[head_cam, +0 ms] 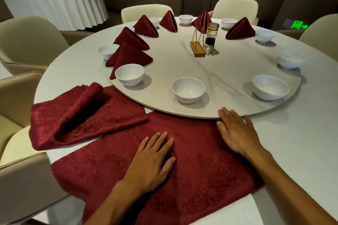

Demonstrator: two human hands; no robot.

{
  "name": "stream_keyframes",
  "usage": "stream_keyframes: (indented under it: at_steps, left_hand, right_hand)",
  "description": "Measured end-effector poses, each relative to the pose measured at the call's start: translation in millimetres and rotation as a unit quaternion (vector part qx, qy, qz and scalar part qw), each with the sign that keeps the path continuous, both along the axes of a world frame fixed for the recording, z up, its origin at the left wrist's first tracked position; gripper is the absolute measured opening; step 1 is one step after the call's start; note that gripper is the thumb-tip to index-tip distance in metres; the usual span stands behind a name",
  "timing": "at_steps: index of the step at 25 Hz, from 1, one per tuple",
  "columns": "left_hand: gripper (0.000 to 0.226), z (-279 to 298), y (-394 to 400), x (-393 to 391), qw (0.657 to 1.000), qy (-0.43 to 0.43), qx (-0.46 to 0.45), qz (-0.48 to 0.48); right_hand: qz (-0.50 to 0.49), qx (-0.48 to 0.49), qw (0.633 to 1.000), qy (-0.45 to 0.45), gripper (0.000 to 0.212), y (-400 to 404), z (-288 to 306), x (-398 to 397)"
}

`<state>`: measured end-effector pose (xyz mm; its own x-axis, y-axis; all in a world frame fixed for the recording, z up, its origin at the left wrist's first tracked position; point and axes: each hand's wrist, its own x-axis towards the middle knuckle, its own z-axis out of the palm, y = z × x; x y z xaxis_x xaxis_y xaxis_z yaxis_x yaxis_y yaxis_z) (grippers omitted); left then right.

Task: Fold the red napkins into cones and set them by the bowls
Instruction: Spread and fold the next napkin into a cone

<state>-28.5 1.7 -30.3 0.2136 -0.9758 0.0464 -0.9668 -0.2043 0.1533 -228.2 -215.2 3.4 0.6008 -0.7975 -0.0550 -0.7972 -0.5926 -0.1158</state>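
Note:
A red napkin (197, 166) lies spread flat on the near edge of the round table. My left hand (153, 159) presses on its middle with straight fingers. My right hand (236, 131) lies flat on its far right part, fingertips touching the rim of the marble turntable (228, 64). A stack of loose red napkins (82, 117) sits to the left, its top one partly rolled. Several folded red cones (128, 56) stand on the turntable's left and far side beside white bowls (130, 74). More bowls (188, 89) ring the near and right rim without cones.
A wooden holder (197, 49), a glass jar (211, 33) and a crumpled wrapper stand near the turntable's middle. Cream chairs (27, 42) surround the table. Another round table (54, 5) with a white cloth stands at the back left.

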Motion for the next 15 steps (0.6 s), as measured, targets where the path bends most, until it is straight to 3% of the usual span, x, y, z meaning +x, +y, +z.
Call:
stream_keyframes:
  at_steps: [5, 10, 15]
  left_hand:
    - [0.075, -4, -6, -38, 0.999, 0.01, 0.011, -0.045]
    - [0.082, 0, -17, -50, 0.999, 0.009, 0.027, -0.028]
    - [0.114, 3, -19, -64, 0.995, 0.041, 0.086, -0.02]
  right_hand:
    - [-0.055, -0.01, 0.998, 0.0, 0.056, -26, 7, -26]
    - [-0.082, -0.011, 0.997, -0.013, 0.062, -53, 4, -53]
    - [-0.111, 0.006, 0.994, 0.006, 0.066, -55, 13, -57]
